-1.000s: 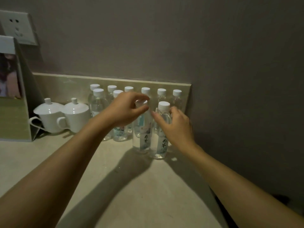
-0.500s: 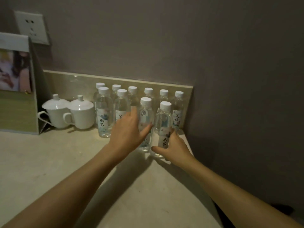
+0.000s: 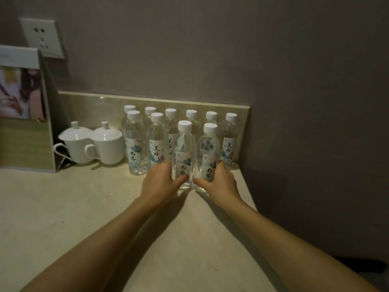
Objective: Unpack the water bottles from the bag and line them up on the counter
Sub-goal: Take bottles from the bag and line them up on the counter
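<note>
Two front water bottles [image 3: 183,154] stand upright, touching, on the table [image 3: 63,207] before a back row [image 3: 191,116] (white caps). Left hand [image 3: 160,182] grasps one, right hand [image 3: 219,182] the other; lidded cups [image 3: 92,142] sit left.

A hotel guest room, or a similar lodging, was suggested. A pale stone counter [image 3: 63,207] was set into a corner of plain grey-mauve walls [image 3: 210,49]. Two white lidded porcelain cups [image 3: 92,144] and a standing printed card holder [image 3: 23,123] were kept near its back left edge, below a white wall socket [image 3: 42,37]. Small identical clear plastic water bottles with white caps [image 3: 136,144] were ranged along the back edge.
</note>
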Demonstrator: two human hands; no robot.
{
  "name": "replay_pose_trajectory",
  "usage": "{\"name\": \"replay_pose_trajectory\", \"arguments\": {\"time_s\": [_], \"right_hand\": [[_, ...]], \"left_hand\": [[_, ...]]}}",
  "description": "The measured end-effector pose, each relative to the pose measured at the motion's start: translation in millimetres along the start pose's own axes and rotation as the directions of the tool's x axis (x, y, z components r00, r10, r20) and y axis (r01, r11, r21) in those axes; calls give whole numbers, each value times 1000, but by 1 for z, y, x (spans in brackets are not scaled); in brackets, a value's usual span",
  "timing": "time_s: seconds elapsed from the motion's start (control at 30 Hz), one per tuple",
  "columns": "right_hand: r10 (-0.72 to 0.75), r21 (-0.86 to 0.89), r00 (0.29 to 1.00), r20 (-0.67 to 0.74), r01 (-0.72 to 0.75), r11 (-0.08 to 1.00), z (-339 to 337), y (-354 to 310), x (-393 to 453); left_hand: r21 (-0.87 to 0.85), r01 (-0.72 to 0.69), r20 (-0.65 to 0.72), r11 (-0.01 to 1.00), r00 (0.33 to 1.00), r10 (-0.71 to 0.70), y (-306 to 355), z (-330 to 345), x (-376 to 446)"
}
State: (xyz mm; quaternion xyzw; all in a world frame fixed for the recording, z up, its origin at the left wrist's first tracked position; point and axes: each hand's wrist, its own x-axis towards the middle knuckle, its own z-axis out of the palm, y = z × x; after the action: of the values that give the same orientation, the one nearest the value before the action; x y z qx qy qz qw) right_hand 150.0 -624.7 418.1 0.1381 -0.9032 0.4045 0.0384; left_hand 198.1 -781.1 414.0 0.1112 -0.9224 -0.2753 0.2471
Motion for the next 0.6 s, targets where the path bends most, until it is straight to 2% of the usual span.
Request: {"name": "replay_pose_trajectory", "arguments": {"time_s": [0.23,0.37,0.5,0.6], "right_hand": [[12,-18,1000,12,-12,1000,4,-3,6],[29,-41,999,-31,-30,999,10,-7,7],[27,-59,998,-61,-31,998,16,-13,11],[34,-80,997,-69,-40,996,18,-14,16]], "left_hand": [[-56,1,-37,998,999,-3,-4,7,3],[-96,37,-68,995,997,-44,-2,9,3],[34,98,-71,995,993,-95,-3,7,4],[158,74,-41,985,997,-69,-2,3,6]]}}
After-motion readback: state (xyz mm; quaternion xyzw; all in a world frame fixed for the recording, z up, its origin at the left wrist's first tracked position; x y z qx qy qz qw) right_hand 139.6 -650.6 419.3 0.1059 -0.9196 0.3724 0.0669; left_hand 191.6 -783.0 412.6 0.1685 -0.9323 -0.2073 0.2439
